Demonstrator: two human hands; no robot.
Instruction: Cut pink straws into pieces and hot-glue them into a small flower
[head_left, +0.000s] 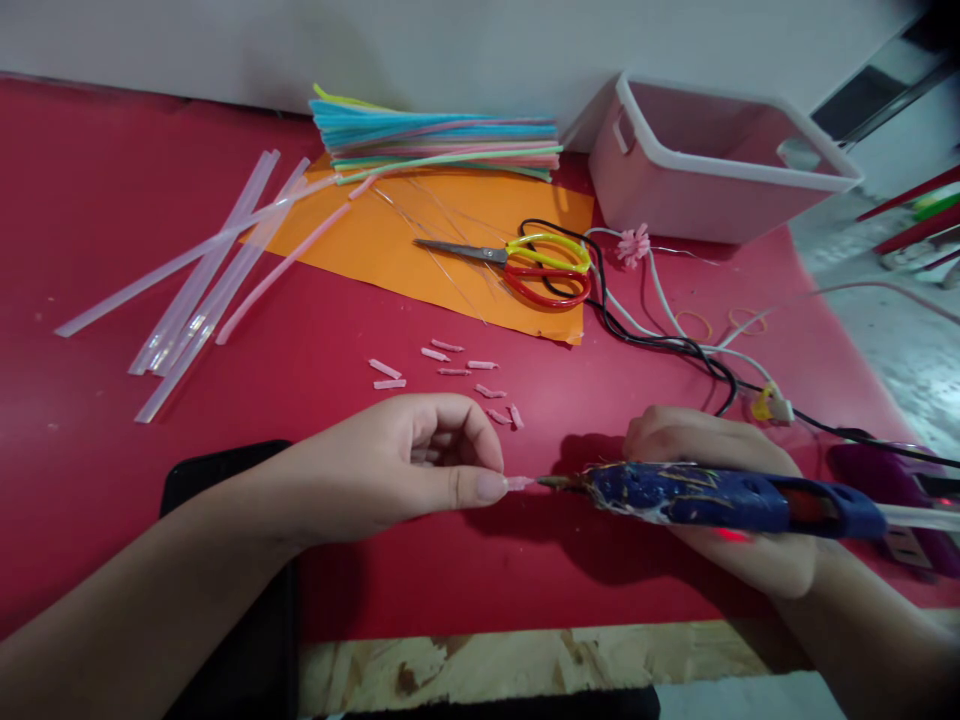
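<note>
My left hand [420, 460] pinches a short pink piece of pipe cleaner [519, 484] between thumb and forefinger. My right hand [720, 440] is wrapped round a blue hot glue gun [690, 495], its nozzle pointing left and meeting the free end of the pink piece, or nearly so. A clear glue stick [922, 516] juts from the gun's back end. Several more short pink pieces [454, 372] lie loose on the red table just beyond my left hand. A small pink tufted flower [634, 245] on a thin wire lies farther back.
Scissors [499, 258] and thin clear strands rest on orange paper [420, 225]. Behind are a pipe cleaner bundle [442, 140] and a pink bin [675, 190]. Glue sticks [210, 270] lie at left, black and white cables [645, 335] at right. A black phone-like slab [240, 640] sits under my left forearm.
</note>
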